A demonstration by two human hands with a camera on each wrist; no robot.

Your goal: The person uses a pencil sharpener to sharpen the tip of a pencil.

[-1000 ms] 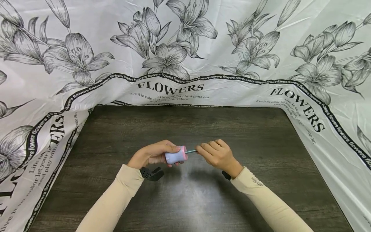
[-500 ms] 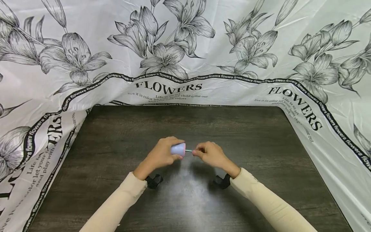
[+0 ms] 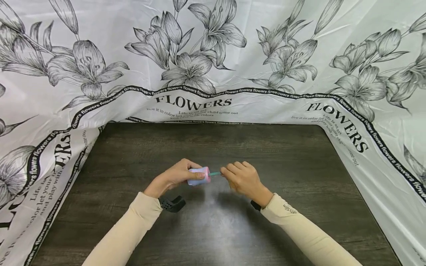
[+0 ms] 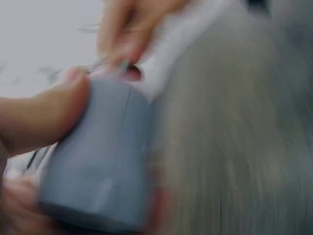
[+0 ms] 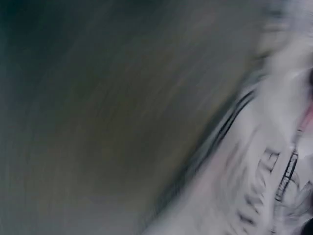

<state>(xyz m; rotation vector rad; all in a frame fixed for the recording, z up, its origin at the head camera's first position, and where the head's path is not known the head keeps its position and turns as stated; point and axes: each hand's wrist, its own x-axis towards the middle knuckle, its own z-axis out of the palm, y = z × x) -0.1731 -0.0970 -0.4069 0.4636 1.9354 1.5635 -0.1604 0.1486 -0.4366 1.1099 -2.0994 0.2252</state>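
Observation:
In the head view my left hand (image 3: pixel 173 177) grips a waisted lavender pencil sharpener (image 3: pixel 197 176) with a pink end, thumb along its side. A thin teal pencil (image 3: pixel 215 173) runs from that pink end to my right hand (image 3: pixel 243 181), whose curled fingers pinch it. The pencil's other end is hidden inside the right hand. Blurred in the left wrist view, the sharpener (image 4: pixel 105 152) looks grey-blue, with the left thumb (image 4: pixel 54 112) on it and the right fingers (image 4: pixel 127 39) beyond its top. Both hands are above the table.
The dark wood-grain table (image 3: pixel 213 144) lies beneath both hands. A white cloth (image 3: pixel 283 107) printed with flowers and lettering hangs behind it and along its sides. Black wrist mounts (image 3: pixel 172 204) sit below the wrists. The right wrist view is mostly blurred.
Both hands rolled over half a second ago and have now turned back, still holding the sharpener and pencil. They remain at nearly the same place above the table.

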